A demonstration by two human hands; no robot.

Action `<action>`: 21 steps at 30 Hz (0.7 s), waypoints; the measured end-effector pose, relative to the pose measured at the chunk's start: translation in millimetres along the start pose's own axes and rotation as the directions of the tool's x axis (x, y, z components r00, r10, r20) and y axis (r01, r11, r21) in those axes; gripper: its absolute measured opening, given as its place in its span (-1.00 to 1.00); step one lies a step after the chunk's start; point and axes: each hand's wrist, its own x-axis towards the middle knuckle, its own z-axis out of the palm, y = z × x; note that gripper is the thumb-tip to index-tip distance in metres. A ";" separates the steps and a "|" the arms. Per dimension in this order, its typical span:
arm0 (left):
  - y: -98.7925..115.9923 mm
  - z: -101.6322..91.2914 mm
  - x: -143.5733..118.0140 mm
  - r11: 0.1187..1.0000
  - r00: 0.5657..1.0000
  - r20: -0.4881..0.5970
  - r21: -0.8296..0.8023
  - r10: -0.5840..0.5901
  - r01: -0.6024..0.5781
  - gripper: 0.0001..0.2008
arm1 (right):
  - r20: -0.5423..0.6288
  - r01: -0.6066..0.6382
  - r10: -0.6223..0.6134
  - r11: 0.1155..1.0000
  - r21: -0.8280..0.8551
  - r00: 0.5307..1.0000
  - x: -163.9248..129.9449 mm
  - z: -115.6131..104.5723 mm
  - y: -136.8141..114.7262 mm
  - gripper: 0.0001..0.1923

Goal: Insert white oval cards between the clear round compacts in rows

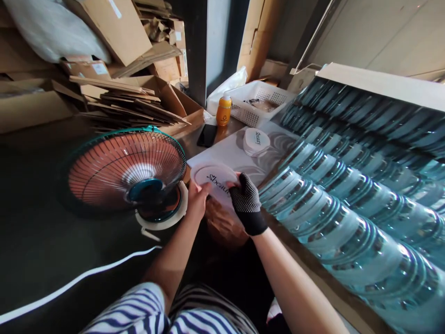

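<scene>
Between my two hands is a round white disc (212,177) printed with dark lettering that reads like "beauty"; whether it is a single piece or a stack I cannot tell. My bare left hand (200,197) grips its left edge, thumb on top. On the other side my right hand (245,197), in a dark dotted fingerless glove, pinches the right edge. A small stack of similar printed discs (256,142) lies farther off on the pale sheet (227,155) covering the work surface. Fingers beneath the held disc are hidden.
Rows of clear bluish rounded plastic pieces (323,208) fill the right side. An electric fan (127,169) stands at left, its white cord (83,278) trailing. Behind are a phone (207,135), an orange bottle (224,111), a white basket (245,112) and cardboard boxes (118,32).
</scene>
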 end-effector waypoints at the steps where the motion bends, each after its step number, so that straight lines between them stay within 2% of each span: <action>1: 1.4 4.7 7.8 0.994 0.996 -0.020 0.074 0.086 -0.084 -0.14 | 0.004 0.042 -0.042 0.997 -0.066 0.999 3.4 -6.5 -5.5 -0.72; 3: 4.7 13.1 24.0 0.954 0.966 -0.060 0.182 0.252 -0.238 -0.18 | 0.034 0.097 -0.092 0.977 -0.192 0.995 8.1 -14.0 -11.2 -0.69; 5: 7.8 20.0 37.2 0.926 0.946 -0.051 0.231 0.319 -0.300 -0.35 | 0.060 0.109 -0.098 0.967 -0.231 0.993 8.6 -14.0 -9.8 -0.62; 7: 9.5 25.3 45.4 0.926 0.958 0.025 0.252 0.284 -0.281 -0.48 | 0.015 0.124 -0.124 0.967 -0.223 0.992 5.9 -9.2 -4.2 -0.54; 10: 9.2 30.0 50.7 0.918 0.960 0.129 0.286 0.249 -0.277 -0.52 | -0.065 0.162 -0.182 0.958 -0.237 0.981 1.0 0.1 2.0 -0.51; 14: 11.5 30.8 49.3 0.904 0.965 0.127 0.340 0.230 -0.260 -0.49 | 0.032 0.158 -0.155 0.952 -0.262 0.987 -2.5 5.1 -3.3 -0.54; 17: 13.7 29.4 22.2 0.869 0.952 0.083 0.391 0.296 -0.304 -0.49 | 0.099 0.113 -0.088 0.952 -0.285 0.991 -12.3 -2.2 -12.1 -0.54; 20: 6.7 19.4 -44.0 0.859 0.930 0.056 0.365 0.364 -0.358 -0.41 | 0.059 0.099 -0.086 0.955 -0.279 0.995 -34.7 -24.0 -18.3 -0.52; 21: 2.5 11.7 -71.5 0.893 0.940 0.111 0.292 0.324 -0.342 -0.44 | 0.020 0.086 -0.084 0.959 -0.270 0.996 -44.1 -34.6 -19.3 -0.51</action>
